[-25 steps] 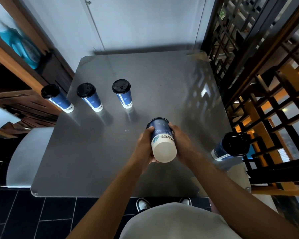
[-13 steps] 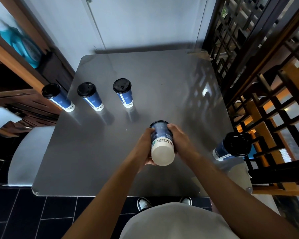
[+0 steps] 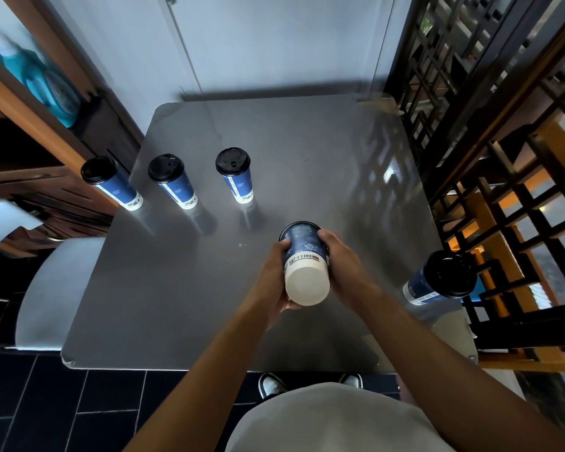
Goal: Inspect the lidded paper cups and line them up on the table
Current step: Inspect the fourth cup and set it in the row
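Observation:
I hold one blue paper cup (image 3: pixel 305 265) upside down above the grey table (image 3: pixel 177 305), its white bottom facing me and its lid end pointing down. My left hand (image 3: pixel 276 282) grips its left side and my right hand (image 3: pixel 343 265) grips its right side. Three blue cups with black lids stand upright in a row at the table's left: one at the left edge (image 3: pixel 111 182), a second (image 3: pixel 173 181) and a third (image 3: pixel 235 174). A fifth lidded cup (image 3: pixel 437 278) stands at the right edge.
A dark wooden lattice screen (image 3: pixel 490 132) runs along the table's right side. Wooden shelving (image 3: pixel 40 132) stands to the left, with a white chair (image 3: pixel 46 288) below it. A pale wall closes the far side. Dark floor tiles and my shoes show under the near edge.
The held cup has tipped further over, its white bottom now facing me more squarely. Both hands stay on it. The other cups have not moved.

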`<state>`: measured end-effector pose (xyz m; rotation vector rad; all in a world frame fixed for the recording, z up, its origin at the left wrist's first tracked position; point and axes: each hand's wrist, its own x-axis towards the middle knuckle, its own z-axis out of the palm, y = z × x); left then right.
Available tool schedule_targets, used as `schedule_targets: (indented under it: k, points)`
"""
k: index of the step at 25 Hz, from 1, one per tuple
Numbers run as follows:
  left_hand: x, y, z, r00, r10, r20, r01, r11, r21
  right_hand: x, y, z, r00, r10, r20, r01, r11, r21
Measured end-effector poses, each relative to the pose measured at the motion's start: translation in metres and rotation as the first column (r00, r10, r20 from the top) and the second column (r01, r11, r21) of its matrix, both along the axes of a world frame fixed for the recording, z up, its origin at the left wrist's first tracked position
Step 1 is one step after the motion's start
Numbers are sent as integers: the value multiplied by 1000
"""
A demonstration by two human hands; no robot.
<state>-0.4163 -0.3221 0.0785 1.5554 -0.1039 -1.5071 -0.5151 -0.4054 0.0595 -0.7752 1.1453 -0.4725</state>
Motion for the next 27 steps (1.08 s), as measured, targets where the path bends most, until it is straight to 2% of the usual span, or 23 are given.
schedule_targets:
  k: [4, 11, 14, 17, 23, 27]
  points:
    - [4, 4, 4, 988, -57, 142, 55, 998, 14, -3, 0, 2, 998, 23, -56, -26, 998, -64]
    - [9, 1, 6, 971, -172, 163, 163, 984, 68, -2, 0, 9, 992, 89, -89, -101, 983, -151]
    - [9, -2, 5, 983, -105, 153, 102, 994, 24, -1, -2, 10, 996, 56, -71, -64, 990, -122]
    - [8, -3, 9, 999, 7, 40, -7, 1000, 5, -4, -3, 5, 999, 14, -53, -17, 998, -67]
    - [2, -2, 9, 1000, 24, 0, -24, 1000, -10, -5, -5, 5, 997, -36, 66, 31, 997, 75]
    - [1, -3, 8, 999, -1, 48, 0, 1000, 17, -4, -3, 9, 996, -50, 73, 45, 997, 63]
